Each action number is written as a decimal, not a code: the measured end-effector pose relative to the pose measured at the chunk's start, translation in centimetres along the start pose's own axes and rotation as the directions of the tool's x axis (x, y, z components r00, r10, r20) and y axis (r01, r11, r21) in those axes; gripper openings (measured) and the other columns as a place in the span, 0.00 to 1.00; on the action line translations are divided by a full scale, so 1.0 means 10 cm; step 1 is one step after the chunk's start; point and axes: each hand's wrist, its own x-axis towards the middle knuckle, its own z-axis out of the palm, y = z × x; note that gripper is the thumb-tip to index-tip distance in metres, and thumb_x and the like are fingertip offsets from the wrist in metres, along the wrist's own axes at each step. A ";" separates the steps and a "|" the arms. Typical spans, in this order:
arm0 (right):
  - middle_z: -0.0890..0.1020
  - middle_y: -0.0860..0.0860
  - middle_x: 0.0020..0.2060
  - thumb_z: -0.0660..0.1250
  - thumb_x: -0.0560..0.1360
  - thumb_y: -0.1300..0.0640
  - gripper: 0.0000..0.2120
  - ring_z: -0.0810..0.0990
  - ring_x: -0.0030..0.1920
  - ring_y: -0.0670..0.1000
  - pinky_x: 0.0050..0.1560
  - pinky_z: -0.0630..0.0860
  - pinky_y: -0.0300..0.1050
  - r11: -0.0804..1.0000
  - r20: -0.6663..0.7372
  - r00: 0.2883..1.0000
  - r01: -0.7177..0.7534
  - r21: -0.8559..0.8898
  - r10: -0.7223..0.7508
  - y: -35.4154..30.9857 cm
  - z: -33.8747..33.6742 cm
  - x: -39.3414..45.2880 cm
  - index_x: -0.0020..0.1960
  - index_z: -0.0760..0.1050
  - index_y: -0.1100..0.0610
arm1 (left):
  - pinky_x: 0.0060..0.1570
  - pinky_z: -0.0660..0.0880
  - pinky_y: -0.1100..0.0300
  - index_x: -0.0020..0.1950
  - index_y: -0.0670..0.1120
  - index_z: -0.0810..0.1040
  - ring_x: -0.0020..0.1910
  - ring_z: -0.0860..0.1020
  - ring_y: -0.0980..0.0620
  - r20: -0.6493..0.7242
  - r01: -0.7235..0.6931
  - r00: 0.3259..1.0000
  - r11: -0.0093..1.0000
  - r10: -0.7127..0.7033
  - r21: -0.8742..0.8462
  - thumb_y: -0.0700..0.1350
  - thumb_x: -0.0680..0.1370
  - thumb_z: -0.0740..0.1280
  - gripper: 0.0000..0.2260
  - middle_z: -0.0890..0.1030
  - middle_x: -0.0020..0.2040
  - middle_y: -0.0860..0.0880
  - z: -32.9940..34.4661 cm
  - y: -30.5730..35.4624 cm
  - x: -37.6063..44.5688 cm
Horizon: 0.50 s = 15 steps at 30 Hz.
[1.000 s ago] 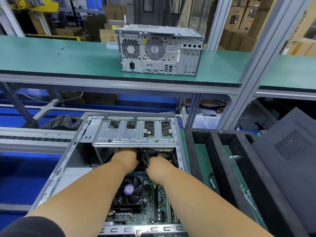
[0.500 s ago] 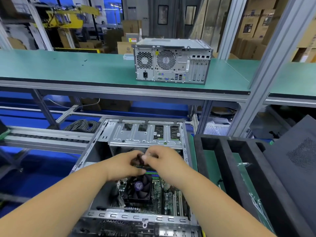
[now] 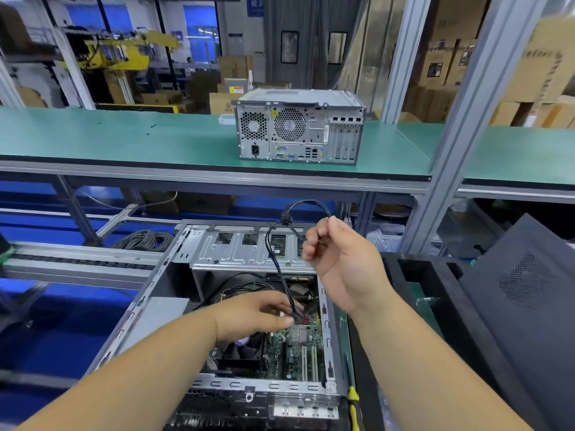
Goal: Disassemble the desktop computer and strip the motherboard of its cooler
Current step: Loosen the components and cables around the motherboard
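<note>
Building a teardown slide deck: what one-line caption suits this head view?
Right hand lifts a black cable from the open computer case, left hand pinching its lower connector.

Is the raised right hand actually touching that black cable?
Touching. The head view shows the right hand raised above the open case, its curled fingers pinching the black cable, which loops over the fingertips.
</note>
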 end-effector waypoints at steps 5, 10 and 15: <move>0.75 0.53 0.34 0.52 0.84 0.58 0.16 0.73 0.34 0.50 0.40 0.74 0.42 1.000 -0.133 0.991 -0.028 -0.006 0.027 0.00 -0.18 -0.08 0.40 0.69 0.59 | 0.55 0.75 0.58 0.63 0.41 0.75 0.58 0.79 0.49 0.032 0.074 0.997 0.996 -0.072 -0.047 0.45 0.82 0.62 0.12 0.79 0.58 0.44 0.15 0.12 0.05; 0.74 0.52 0.34 0.54 0.84 0.60 0.13 0.74 0.35 0.49 0.42 0.73 0.43 0.978 -0.162 0.985 -0.082 -0.192 0.051 0.06 -0.25 -0.12 0.42 0.70 0.61 | 0.53 0.76 0.54 0.48 0.47 0.72 0.50 0.82 0.48 0.052 0.109 0.994 0.915 -0.096 -0.388 0.45 0.83 0.57 0.07 0.83 0.56 0.43 0.21 0.08 -0.03; 0.77 0.47 0.37 0.64 0.77 0.61 0.01 0.75 0.37 0.46 0.43 0.72 0.41 0.566 -0.147 0.980 -0.199 -0.800 0.137 0.19 -0.25 -0.12 0.48 0.74 0.58 | 0.36 0.78 0.60 0.42 0.46 0.70 0.34 0.81 0.49 -0.151 0.058 0.961 0.706 -0.231 -0.706 0.48 0.84 0.55 0.13 0.83 0.43 0.40 0.05 -0.04 -0.11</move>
